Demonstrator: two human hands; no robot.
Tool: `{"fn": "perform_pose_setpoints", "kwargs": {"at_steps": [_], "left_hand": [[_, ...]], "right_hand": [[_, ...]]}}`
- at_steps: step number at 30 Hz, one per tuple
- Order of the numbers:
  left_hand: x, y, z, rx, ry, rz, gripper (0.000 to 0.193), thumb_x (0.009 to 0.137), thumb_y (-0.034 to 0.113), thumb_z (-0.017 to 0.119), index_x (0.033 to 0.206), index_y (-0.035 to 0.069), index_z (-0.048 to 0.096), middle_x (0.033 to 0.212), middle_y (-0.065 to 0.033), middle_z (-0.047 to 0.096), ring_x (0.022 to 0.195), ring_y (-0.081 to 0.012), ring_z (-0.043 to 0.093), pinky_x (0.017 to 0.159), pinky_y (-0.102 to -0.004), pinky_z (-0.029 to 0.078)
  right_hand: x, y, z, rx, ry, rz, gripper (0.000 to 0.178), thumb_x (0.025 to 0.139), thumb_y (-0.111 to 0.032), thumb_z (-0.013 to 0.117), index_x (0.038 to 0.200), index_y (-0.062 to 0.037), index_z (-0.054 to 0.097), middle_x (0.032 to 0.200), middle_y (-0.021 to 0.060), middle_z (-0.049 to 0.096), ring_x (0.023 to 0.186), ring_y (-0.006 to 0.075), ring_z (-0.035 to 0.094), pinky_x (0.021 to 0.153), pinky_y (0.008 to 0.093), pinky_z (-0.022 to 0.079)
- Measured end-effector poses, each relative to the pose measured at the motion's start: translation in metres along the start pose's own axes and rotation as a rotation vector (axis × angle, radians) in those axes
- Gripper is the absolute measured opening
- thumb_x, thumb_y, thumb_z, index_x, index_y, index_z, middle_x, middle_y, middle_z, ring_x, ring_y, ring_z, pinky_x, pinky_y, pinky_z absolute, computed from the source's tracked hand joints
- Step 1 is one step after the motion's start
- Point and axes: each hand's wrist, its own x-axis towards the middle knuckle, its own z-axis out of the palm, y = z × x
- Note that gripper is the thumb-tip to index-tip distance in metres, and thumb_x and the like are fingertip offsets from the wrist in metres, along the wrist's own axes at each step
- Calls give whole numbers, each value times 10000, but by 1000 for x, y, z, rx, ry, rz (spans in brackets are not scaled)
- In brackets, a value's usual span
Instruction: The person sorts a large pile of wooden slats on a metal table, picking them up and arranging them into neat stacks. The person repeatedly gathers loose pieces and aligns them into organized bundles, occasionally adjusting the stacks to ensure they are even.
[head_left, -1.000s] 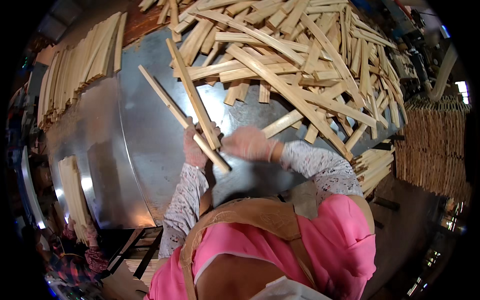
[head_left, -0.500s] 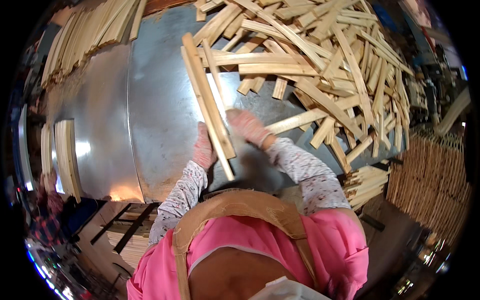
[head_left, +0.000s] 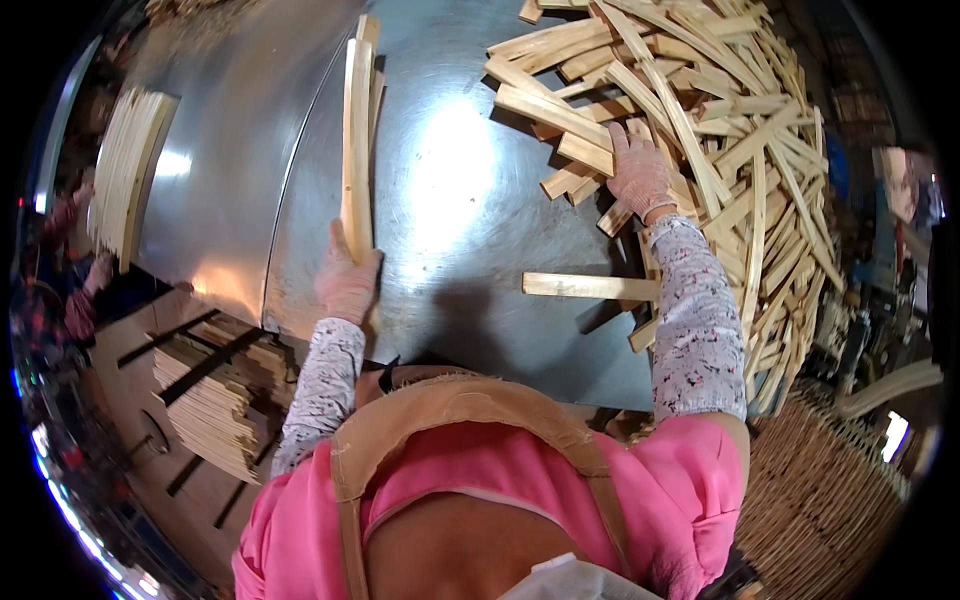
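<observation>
My left hand (head_left: 348, 285), in a pale pink glove, is closed round the near end of a few wooden slats (head_left: 357, 170). These slats stand out lengthwise toward the far side of the metal table (head_left: 440, 200). On the right, my right hand (head_left: 638, 178), gloved alike, reaches onto a big jumbled pile of slats (head_left: 735, 150). Its fingers are stretched out over the slats at the pile's left edge, touching them. A single slat (head_left: 590, 287) juts out leftward from the pile, nearer to me.
At the table's left edge stands a neat stack of slats (head_left: 135, 175), with another person's hands (head_left: 98, 272) beside it. More stacked slats (head_left: 205, 400) lie on dark bars below the table at left. A large bundle of sticks (head_left: 830, 500) is at lower right.
My left hand has moved left with its slats, now more upright in view. My right hand has left them and reached right onto the pile. The view has shifted over the table.
</observation>
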Motion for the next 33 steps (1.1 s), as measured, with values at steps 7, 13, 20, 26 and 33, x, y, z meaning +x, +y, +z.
{"fn": "perform_pose_setpoints", "kwargs": {"at_steps": [7,13,20,26,33], "left_hand": [[4,-24,7,177,-88,-72,1049,920,396,756,1734,135,148,1505,-219,557,1311,-396,624,1076,-498,536],[6,-37,-6,20,-114,-4,1056,882,357,744,1731,118,163,1547,-210,538,1373,-408,582,1150,-472,489],[32,-80,-17,-178,-61,82,1001,845,318,765,1685,69,282,1515,-246,558,1361,-411,589,1147,-471,487],[49,-120,-44,-207,-5,153,915,837,301,785,1624,51,392,1453,-229,612,1304,-422,623,1108,-477,519],[77,-176,-88,-36,131,63,856,894,331,786,1628,105,409,1384,-198,639,1280,-383,635,1102,-470,531]], "right_hand": [[25,-12,-202,438,449,-29,733,887,-258,787,1531,-64,495,1234,256,722,1145,366,724,1006,471,569],[-18,26,-374,1137,691,-269,385,937,-212,680,1255,-1,731,1082,45,735,916,206,715,810,319,596],[-33,-21,-355,1732,503,-278,636,920,-290,694,1380,133,576,1233,275,743,1077,397,759,1031,481,610],[-37,-208,-136,2399,-392,-63,667,799,-153,658,1372,176,565,1159,284,716,1013,421,742,997,525,605],[-19,-339,-91,2005,-469,15,608,980,-229,662,1437,146,519,1242,245,736,1111,352,764,947,463,659]]}}
